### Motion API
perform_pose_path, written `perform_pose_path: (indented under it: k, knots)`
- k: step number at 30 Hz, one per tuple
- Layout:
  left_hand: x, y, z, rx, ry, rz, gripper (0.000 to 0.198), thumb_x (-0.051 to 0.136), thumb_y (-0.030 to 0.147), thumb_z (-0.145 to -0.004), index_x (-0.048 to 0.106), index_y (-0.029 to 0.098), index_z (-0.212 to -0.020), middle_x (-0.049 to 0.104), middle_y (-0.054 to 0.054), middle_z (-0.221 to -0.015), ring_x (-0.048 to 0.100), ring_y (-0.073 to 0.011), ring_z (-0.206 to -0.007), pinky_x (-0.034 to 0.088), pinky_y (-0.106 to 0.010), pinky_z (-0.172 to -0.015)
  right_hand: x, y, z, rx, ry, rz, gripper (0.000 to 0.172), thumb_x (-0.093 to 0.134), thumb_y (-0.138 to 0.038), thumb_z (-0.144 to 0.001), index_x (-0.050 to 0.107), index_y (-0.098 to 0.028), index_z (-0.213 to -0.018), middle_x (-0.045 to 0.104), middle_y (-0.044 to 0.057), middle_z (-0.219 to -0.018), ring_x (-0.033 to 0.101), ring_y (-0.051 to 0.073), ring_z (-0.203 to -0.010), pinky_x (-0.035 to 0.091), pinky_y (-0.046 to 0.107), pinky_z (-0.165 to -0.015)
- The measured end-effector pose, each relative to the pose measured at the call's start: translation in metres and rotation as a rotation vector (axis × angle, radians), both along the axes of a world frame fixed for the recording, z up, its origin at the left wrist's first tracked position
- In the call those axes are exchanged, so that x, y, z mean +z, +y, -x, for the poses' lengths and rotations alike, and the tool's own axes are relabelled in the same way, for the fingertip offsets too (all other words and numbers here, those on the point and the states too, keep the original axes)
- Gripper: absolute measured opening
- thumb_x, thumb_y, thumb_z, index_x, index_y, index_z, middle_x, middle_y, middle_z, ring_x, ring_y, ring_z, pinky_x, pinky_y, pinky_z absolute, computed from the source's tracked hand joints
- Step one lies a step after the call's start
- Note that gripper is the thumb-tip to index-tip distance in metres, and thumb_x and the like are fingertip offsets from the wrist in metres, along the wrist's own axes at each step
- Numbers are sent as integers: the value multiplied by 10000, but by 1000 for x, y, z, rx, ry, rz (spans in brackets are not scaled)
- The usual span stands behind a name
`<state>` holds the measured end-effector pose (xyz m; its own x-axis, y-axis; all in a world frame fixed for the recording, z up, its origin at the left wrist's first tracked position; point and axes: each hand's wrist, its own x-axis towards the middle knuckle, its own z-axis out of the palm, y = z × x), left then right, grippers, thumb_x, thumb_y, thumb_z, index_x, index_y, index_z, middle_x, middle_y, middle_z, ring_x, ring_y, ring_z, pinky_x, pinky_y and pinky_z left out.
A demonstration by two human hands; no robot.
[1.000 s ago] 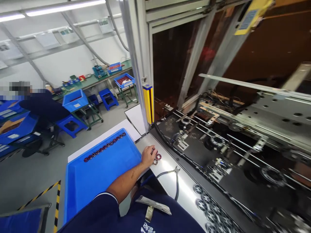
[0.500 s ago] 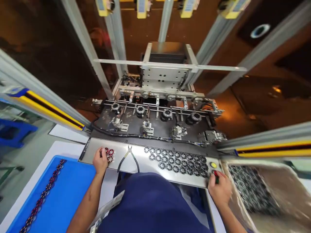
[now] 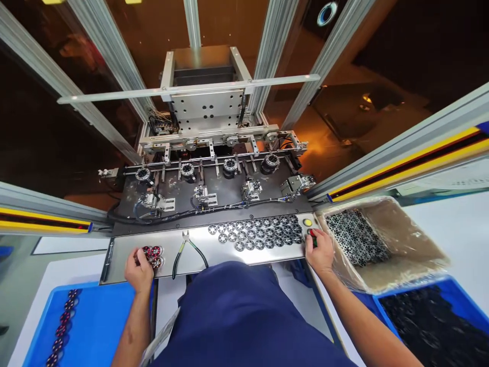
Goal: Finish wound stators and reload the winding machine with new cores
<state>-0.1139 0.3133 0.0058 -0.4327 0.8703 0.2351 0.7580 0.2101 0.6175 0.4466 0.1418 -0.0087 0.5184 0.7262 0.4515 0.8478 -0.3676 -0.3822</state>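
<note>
My left hand (image 3: 138, 267) rests on the steel shelf (image 3: 221, 250) with its fingers curled round a small cluster of red wound stator parts (image 3: 154, 253). At the shelf's right end, my right hand (image 3: 320, 251) has its fingers bent onto a red and green button (image 3: 313, 236) beside a yellow button (image 3: 307, 223). Several bare round stator cores (image 3: 256, 232) lie in rows on the shelf between my hands. A pair of cutters (image 3: 186, 247) lies just right of the red parts.
Behind the shelf is a machine bed with several fixtures (image 3: 206, 176) and a metal head (image 3: 206, 107). A lined box of black cores (image 3: 376, 244) stands at the right, above a blue bin (image 3: 431, 318). A blue tray (image 3: 87, 326) with a row of red parts sits at the left.
The view has swung from the left side of the room to face the machine. My right hand has come into view on the buttons. My left hand stays on the red parts.
</note>
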Motion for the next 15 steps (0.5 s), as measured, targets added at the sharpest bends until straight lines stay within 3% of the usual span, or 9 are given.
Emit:
perform_pose_path:
  k: [8,15]
  knots:
    - [2,2,-2,-3,-9,-13,478,418,499,-947,655,132,-1140,695,-183,-1093,637,-310,-1069,484,-470,-992,3,0,2,-14,-16,12,239,501,-355,-866,627,-162,-927,649,147,-967,600,271,-944,502,439,-882]
    - [-1,1,-3,15,2,-7,434,420,474,-978,664,146,-1123,709,-163,-1054,651,-272,-1040,502,-413,-955,13,7,7,-22,32,-7,234,504,-409,-814,570,-184,-816,602,130,-832,573,272,-829,476,449,-821]
